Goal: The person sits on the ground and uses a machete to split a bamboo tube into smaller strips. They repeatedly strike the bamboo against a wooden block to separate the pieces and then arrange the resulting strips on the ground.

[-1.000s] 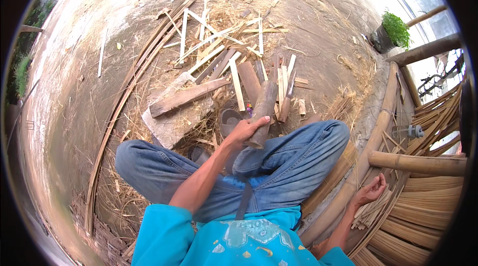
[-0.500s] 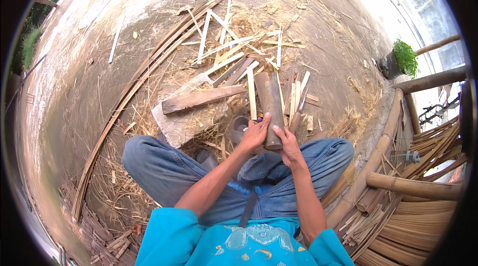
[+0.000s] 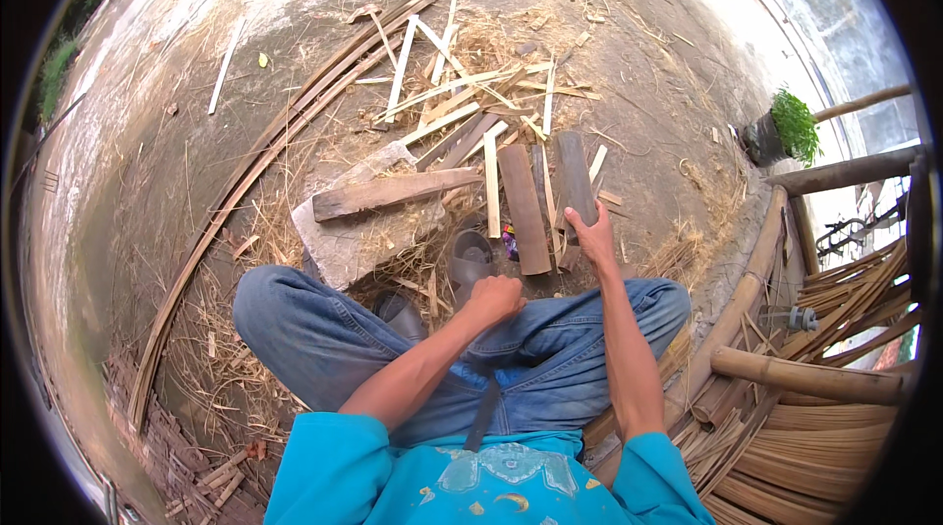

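Bamboo slat point(image 3: 575, 181), dark and curved, is lying on the dirt just ahead of the person's crossed legs, and the right hand point(image 3: 596, 235) is pressing down on its near end, fingers curled over the edge; whether it is actually pinching the slat cannot be told. The left hand point(image 3: 494, 297) is hovering above the knees, closed into a loose fist with nothing visibly in it. Split edges are looking sharp, so a palm sliding along the grain is risking splinters, and a second slat point(image 3: 523, 208) lying just beside could be getting nudged or snagged. Near the knees a stone block point(image 3: 344, 240) carrying a flat plank point(image 3: 393, 193) is crowding the left side. To the right, stacked bamboo poles point(image 3: 805, 378) are fencing things in. Farther out, scattered pale strips point(image 3: 442, 112) are giving way to open dirt.
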A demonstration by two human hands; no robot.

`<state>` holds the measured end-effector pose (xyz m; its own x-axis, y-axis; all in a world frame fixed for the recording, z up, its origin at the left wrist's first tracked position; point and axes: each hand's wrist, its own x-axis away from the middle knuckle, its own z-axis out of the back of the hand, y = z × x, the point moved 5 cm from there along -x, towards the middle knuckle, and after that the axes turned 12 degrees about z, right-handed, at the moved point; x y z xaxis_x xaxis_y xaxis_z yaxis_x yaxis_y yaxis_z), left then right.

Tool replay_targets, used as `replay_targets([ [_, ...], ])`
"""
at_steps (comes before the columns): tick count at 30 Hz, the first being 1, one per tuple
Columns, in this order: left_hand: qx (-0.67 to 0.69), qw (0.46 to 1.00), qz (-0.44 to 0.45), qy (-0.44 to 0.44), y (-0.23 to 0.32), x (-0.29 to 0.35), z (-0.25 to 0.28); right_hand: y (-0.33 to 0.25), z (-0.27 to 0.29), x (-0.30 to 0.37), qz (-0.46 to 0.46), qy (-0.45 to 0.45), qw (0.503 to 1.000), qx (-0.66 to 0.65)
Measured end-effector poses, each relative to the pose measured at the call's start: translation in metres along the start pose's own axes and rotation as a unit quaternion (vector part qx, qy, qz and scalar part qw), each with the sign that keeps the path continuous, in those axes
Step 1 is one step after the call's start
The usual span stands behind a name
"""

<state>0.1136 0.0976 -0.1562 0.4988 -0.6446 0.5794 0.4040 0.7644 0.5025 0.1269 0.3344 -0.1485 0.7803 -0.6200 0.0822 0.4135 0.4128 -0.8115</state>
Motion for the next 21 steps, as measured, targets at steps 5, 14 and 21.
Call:
replay_targets([
  [5, -0.051, 0.997, -0.052, -0.019, -0.013, -0.012, -0.026, 0.023, -0.014, -0.003, 0.138, -0.065, 0.972, 0.179],
  [14, -0.077, 0.986, -0.099, -0.109, -0.012, -0.017, -0.039, 0.030, -0.019, 0.040, 0.183, 0.022, 0.963, 0.196],
  [21, -0.080, 0.981, -0.070, -0.165, -0.014, -0.021, -0.042, -0.016, -0.075, 0.057, 0.229, -0.088, 0.965, 0.091],
])
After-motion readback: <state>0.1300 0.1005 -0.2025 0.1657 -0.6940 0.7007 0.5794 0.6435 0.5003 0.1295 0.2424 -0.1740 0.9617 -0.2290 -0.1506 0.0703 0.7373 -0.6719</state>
